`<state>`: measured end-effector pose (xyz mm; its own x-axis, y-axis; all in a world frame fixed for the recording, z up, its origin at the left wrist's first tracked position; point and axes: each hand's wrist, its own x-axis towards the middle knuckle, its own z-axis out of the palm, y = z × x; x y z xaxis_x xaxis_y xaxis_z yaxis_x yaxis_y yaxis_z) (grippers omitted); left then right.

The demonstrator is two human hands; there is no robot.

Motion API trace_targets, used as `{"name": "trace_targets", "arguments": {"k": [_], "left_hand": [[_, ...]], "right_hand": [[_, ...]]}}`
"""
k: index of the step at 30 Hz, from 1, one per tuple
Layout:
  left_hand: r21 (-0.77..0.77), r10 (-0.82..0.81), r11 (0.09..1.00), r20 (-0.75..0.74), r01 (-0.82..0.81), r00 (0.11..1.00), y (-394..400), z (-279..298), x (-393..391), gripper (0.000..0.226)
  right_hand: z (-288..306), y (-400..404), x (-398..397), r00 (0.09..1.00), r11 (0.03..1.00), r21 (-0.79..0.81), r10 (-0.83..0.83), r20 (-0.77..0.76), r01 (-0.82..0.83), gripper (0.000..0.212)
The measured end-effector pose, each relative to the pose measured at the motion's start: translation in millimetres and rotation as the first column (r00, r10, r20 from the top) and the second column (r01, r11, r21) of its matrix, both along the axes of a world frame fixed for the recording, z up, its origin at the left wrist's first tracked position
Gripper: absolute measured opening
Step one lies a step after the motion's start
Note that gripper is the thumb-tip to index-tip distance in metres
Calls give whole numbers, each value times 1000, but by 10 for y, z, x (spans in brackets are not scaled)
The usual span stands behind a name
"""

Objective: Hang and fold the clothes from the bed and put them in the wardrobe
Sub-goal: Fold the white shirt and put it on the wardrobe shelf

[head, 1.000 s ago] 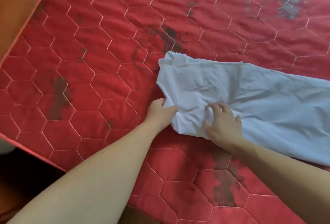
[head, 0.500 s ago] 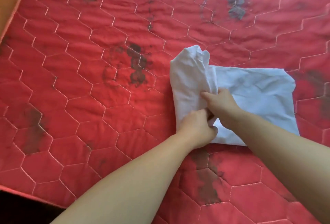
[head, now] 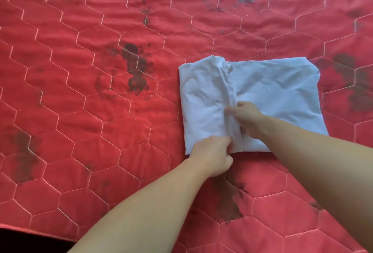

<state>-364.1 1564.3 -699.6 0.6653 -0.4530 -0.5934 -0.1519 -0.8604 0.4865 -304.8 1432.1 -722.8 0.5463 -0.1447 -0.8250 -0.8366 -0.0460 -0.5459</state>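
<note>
Folding one white garment (head: 262, 91) on the red quilted bed (head: 101, 111).

Partway through: left flap already laid over the middle, further folds and the trip to the wardrobe judged still to come; no wardrobe or hanger in view. One garment, two hands. Left hand (head: 212, 156) pinching the near edge of the flap; right hand (head: 248, 118) pinching the flap's seam mid-cloth.

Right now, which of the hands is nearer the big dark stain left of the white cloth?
Left. The left hand grips the white cloth's near edge, below-right of the stain; the right hand pinches its middle fold, farther right.
</note>
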Motion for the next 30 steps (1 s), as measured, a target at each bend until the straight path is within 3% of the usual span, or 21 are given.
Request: {"name": "trace_targets", "arguments": {"k": [4, 8, 12, 16, 20, 23, 24, 26, 27, 28, 30], "left_hand": [[-20, 24, 1000, 2, -24, 1000, -34, 18, 9, 17], [15, -22, 1000, 159, 19, 987, -174, -14, 60, 20], [91, -120, 990, 156, 106, 980, -464, -54, 92, 24], [96, -191, 979, 113, 180, 975, -868, -99, 90, 22], [130, -152, 981, 60, 144, 987, -1280, -152, 21, 24], [102, 154, 985, -136, -141, 979, -1480, -220, 24, 33], [49, 328, 944, -239, -326, 914, -1526, -206, 58, 36], [2, 623, 717, -451, -697, 639, -1593, -133, 155, 43], [19, 685, 611, -513, -791, 517, -1589, -94, 210, 46], [34, 700, 561, -554, -827, 452, -1569, -51, 258, 47], [44, 662, 527, -647, -849, 377, -1507, 34, 331, 51]], "right_hand": [[32, -168, -236, 998, 997, -59, 52, -24, -53, 6], [83, -433, -499, 978, 978, -37, -206, 10, 206, 11], [109, -905, -856, 885, 871, -175, -465, 10, 459, 15], [67, -1259, -1259, 807, 794, -267, -583, -87, 545, 16], [43, -1390, -1373, 654, 667, -67, -742, -150, 742, 19], [53, -1381, -1238, 544, 537, 89, -820, -177, 839, 11], [45, -1382, -1187, 523, 516, 86, -834, -173, 852, 10], [27, -1394, -1087, 539, 539, 34, -835, -113, 842, 13], [19, -1395, -1043, 596, 597, -7, -802, -34, 802, 16], [24, -1388, -1005, 676, 673, -66, -732, 80, 737, 17], [96, -1340, -953, 821, 798, -240, -471, 324, 552, 28]]}}
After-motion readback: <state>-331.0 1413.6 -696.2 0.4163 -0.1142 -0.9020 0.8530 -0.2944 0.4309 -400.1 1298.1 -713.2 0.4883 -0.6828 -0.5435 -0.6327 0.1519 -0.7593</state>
